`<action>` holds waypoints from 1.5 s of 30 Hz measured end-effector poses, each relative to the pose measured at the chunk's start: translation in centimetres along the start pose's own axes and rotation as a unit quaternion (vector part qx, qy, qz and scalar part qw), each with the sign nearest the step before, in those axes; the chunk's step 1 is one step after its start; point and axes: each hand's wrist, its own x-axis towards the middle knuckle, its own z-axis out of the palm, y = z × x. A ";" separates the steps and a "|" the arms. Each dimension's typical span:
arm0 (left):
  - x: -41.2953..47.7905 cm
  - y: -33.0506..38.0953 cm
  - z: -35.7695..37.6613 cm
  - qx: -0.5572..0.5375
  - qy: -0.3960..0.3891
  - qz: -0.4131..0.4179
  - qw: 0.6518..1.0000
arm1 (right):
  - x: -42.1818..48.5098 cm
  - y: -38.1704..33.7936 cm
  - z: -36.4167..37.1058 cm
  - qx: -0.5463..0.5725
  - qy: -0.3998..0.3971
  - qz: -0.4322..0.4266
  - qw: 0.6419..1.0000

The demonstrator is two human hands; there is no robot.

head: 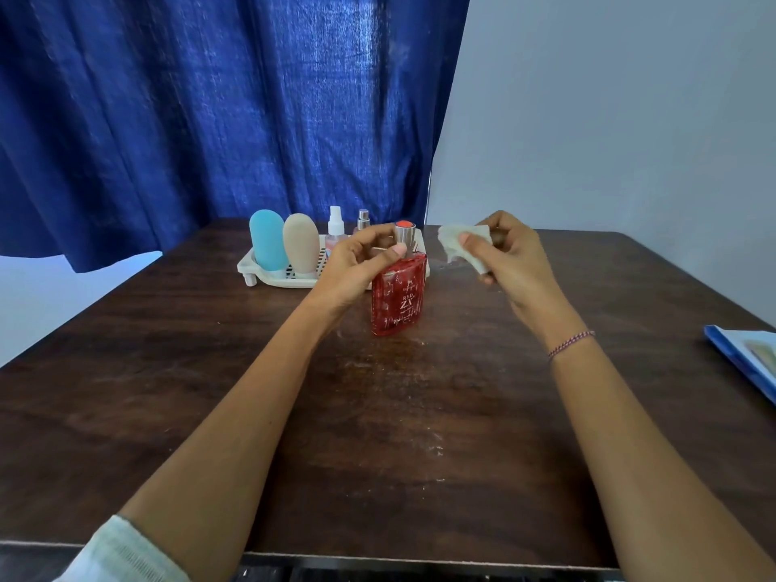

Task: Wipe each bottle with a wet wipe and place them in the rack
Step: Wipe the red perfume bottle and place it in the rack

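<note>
1. The left hand [357,262] grips the neck of the red bottle [399,300], fingers curled round it below the cap.
2. The red bottle stands upright on the table [378,434], just in front of the rack [260,270].
3. The right hand [508,254] pinches the wet wipe [457,241], held clear of the bottle.
4. The rack holds a blue bottle [267,239], a beige bottle [300,242] and two small spray bottles [336,228].

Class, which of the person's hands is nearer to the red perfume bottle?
Left. The left hand grips the red perfume bottle at its neck; the right hand holds the wipe off to its right.
</note>
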 end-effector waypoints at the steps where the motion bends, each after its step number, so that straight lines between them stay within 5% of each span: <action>1: 0.0 0.0 0.1 0.002 -0.005 0.000 1.000 | 0.2 0.4 0.4 -0.021 0.028 -0.008 0.999; 8: 0.0 -0.3 0.2 -0.035 -0.047 -0.031 0.998 | -0.2 1.4 2.7 -0.187 -0.005 -0.058 0.981; 16: 0.1 -0.7 0.4 -0.118 -0.067 -0.056 0.989 | 0.0 1.2 1.7 -0.166 -0.125 -0.039 0.977; 27: 0.2 -0.8 0.3 -0.119 -0.062 -0.063 0.989 | -0.3 0.3 1.8 0.029 0.034 -0.021 0.999; 33: 0.1 -0.4 0.2 -0.155 -0.092 -0.039 0.983 | -1.5 0.4 4.2 -0.131 -0.022 -0.145 0.981; 45: 0.0 -0.1 -0.5 -0.087 -0.037 -0.016 0.995 | -1.2 0.9 4.2 -0.270 -0.099 -0.239 0.928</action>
